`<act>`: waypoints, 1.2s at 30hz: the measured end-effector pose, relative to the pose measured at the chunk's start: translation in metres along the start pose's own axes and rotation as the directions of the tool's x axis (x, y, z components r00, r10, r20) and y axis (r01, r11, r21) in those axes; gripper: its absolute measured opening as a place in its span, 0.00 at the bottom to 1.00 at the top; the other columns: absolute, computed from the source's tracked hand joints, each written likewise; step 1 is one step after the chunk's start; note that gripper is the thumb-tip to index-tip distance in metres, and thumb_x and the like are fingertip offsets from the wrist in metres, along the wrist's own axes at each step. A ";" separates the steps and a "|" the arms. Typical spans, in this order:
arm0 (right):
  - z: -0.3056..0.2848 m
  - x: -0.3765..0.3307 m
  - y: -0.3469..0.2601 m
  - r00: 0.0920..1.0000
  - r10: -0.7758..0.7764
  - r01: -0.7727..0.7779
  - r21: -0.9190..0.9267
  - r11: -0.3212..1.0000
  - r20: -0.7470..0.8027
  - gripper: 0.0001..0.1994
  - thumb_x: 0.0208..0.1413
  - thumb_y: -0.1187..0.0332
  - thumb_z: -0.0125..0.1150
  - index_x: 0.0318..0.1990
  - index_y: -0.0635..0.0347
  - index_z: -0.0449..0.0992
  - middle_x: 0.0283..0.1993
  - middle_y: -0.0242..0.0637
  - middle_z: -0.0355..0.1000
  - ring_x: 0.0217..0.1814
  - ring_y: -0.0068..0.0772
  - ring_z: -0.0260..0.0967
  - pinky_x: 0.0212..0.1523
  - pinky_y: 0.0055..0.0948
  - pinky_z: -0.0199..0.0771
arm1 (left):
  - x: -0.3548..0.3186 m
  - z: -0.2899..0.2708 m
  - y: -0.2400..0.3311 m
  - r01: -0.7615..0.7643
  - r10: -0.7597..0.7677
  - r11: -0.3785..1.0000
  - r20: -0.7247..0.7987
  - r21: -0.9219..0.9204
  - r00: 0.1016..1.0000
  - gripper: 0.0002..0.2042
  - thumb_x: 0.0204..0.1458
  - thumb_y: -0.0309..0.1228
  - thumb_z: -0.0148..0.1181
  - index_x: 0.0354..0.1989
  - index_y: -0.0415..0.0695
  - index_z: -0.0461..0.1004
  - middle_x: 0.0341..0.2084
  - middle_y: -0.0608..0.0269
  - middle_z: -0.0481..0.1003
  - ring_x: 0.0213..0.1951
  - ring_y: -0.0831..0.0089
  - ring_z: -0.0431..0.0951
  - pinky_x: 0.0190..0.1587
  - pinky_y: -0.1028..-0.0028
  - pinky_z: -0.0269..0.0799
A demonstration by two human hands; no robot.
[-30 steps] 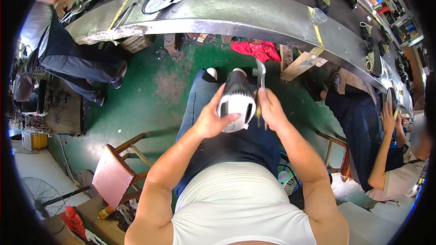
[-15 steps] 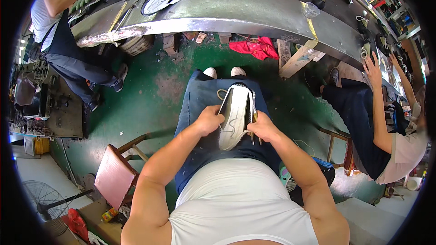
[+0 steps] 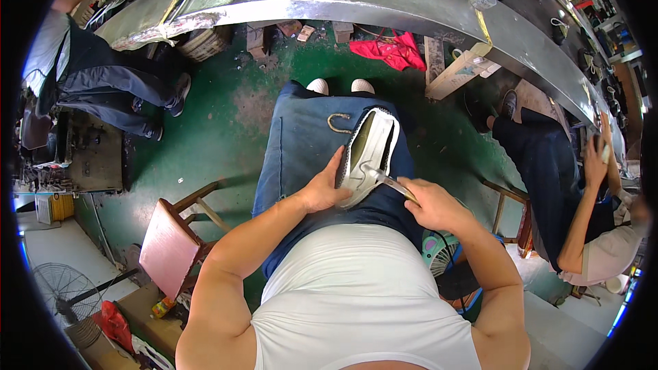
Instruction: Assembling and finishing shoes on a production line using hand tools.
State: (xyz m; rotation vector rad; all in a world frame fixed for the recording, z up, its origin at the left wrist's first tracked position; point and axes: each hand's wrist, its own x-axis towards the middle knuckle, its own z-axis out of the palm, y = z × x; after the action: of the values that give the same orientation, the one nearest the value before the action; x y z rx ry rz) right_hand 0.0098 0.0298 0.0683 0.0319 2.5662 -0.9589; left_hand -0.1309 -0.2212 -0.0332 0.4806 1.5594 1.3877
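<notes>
A white and black shoe [image 3: 375, 142] lies tilted on my lap, its opening facing up and a dark loose lace curling over it. My left hand [image 3: 322, 188] holds its left side, index finger stretched along the edge, thumb near the near end. In my right hand [image 3: 435, 204], to the right of the shoe, is a slim hand tool [image 3: 399, 186] with a metal end and a yellowish handle. The tool's tip touches or hangs just over the shoe's near part; I cannot tell which. A curved tan cord [image 3: 338, 123] rests on the blue apron [image 3: 295, 144] beside the shoe.
A metal-edged workbench [image 3: 329, 12] with shoes runs across the far side. Co-workers [image 3: 96, 68] are at left and right. A pink-seated chair [image 3: 166, 247] stands left, a green fan [image 3: 436, 248] near my right elbow. Red cloth [image 3: 391, 51] lies under the bench.
The shoe has tilted to the right on my lap. My right hand has left the shoe's edge, moved right, and turned the tool's metal end toward the shoe. The left hand's index finger has stretched out.
</notes>
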 end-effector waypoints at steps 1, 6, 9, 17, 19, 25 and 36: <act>0.003 0.002 -0.001 0.972 -0.177 0.150 -0.170 0.974 -0.156 0.19 0.57 0.74 0.57 0.57 0.68 0.71 0.48 0.50 0.75 0.50 0.54 0.73 0.46 0.43 0.75 | 0.000 0.002 0.005 0.001 -0.001 1.000 0.003 0.000 1.000 0.54 0.45 0.22 0.63 0.76 0.38 0.28 0.73 0.46 0.49 0.74 0.62 0.49 0.73 0.73 0.43; -0.013 0.028 -0.036 0.987 -0.160 0.133 -0.457 0.879 -0.020 0.21 0.55 0.75 0.57 0.57 0.71 0.71 0.49 0.53 0.74 0.55 0.51 0.72 0.47 0.44 0.76 | -0.006 0.003 0.012 -0.018 0.023 0.993 0.046 -0.115 0.999 0.49 0.50 0.24 0.57 0.76 0.39 0.29 0.75 0.51 0.45 0.74 0.65 0.45 0.73 0.71 0.39; -0.023 0.043 -0.045 0.984 -0.089 0.160 -0.549 0.820 0.154 0.15 0.54 0.74 0.57 0.49 0.71 0.73 0.43 0.52 0.76 0.49 0.52 0.75 0.45 0.44 0.76 | -0.005 0.003 0.016 0.085 -0.057 0.785 0.065 -0.614 0.996 0.43 0.58 0.35 0.50 0.76 0.38 0.31 0.75 0.55 0.45 0.75 0.66 0.45 0.74 0.70 0.40; 0.030 0.046 -0.012 0.985 -0.170 0.175 -0.158 0.972 0.043 0.09 0.55 0.69 0.60 0.39 0.64 0.71 0.36 0.50 0.75 0.41 0.55 0.75 0.41 0.48 0.75 | 0.025 0.020 -0.014 0.016 -0.164 0.943 -0.422 -0.333 0.892 0.33 0.70 0.53 0.29 0.72 0.37 0.55 0.71 0.53 0.58 0.71 0.66 0.56 0.72 0.71 0.48; 0.034 0.040 -0.017 0.983 -0.185 0.186 -0.183 0.965 0.023 0.09 0.55 0.70 0.60 0.40 0.65 0.71 0.36 0.51 0.74 0.41 0.56 0.75 0.43 0.48 0.75 | 0.033 0.022 -0.034 -0.081 -0.084 0.955 -0.522 -0.286 0.849 0.31 0.71 0.51 0.31 0.69 0.37 0.62 0.64 0.49 0.68 0.67 0.61 0.65 0.68 0.70 0.56; 0.004 0.035 -0.005 0.978 -0.185 0.157 -0.238 0.958 -0.099 0.16 0.56 0.71 0.59 0.49 0.70 0.69 0.44 0.54 0.72 0.47 0.58 0.73 0.48 0.49 0.74 | 0.021 0.023 -0.011 0.080 0.071 0.967 -0.563 0.240 0.823 0.24 0.70 0.41 0.37 0.66 0.39 0.65 0.58 0.38 0.71 0.61 0.45 0.70 0.62 0.61 0.66; 0.011 0.038 0.038 0.997 0.012 -0.021 -0.128 0.992 -0.075 0.09 0.60 0.68 0.57 0.41 0.65 0.71 0.36 0.53 0.74 0.41 0.57 0.74 0.39 0.49 0.74 | 0.017 0.012 0.019 -0.128 0.332 0.586 -0.094 0.800 0.939 0.26 0.65 0.34 0.47 0.72 0.53 0.57 0.72 0.40 0.49 0.59 0.42 0.71 0.59 0.60 0.72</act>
State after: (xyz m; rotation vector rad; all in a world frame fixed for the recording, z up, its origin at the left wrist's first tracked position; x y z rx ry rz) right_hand -0.0151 0.0474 0.0225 0.0530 2.6858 -0.7984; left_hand -0.1343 -0.1962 -0.0214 1.1231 2.3700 0.8694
